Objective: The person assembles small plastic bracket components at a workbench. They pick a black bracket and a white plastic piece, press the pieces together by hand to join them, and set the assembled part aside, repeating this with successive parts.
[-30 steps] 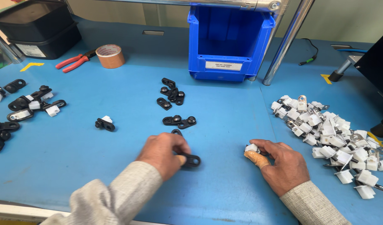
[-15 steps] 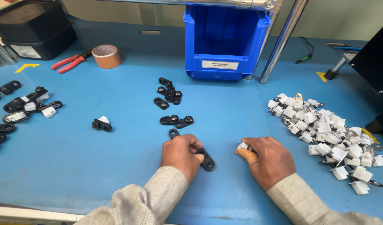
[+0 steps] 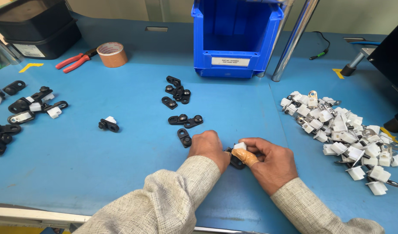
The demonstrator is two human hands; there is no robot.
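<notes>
My left hand [image 3: 209, 146] and my right hand [image 3: 268, 161] meet low on the blue table [image 3: 121, 173]. Between them sits a small black bracket [image 3: 236, 163], with a white plastic clip [image 3: 239, 146] pressed on top of it. The left hand's fingers grip the black bracket. My right hand pinches the white clip; its index finger has tan tape around it. Another black bracket [image 3: 184, 137] lies just left of my left hand.
A pile of white clips [image 3: 346, 134] lies at the right. Loose black brackets [image 3: 177, 93] lie in the middle, assembled pieces [image 3: 30, 106] at the left. A blue bin [image 3: 233, 39], a metal pole [image 3: 294, 41], a tape roll [image 3: 112, 54], red pliers [image 3: 73, 61] and black trays [image 3: 34, 30] stand behind.
My left hand carried the black bracket to the right, and my right hand brought the white clip to it. The two hands now touch over the parts.
</notes>
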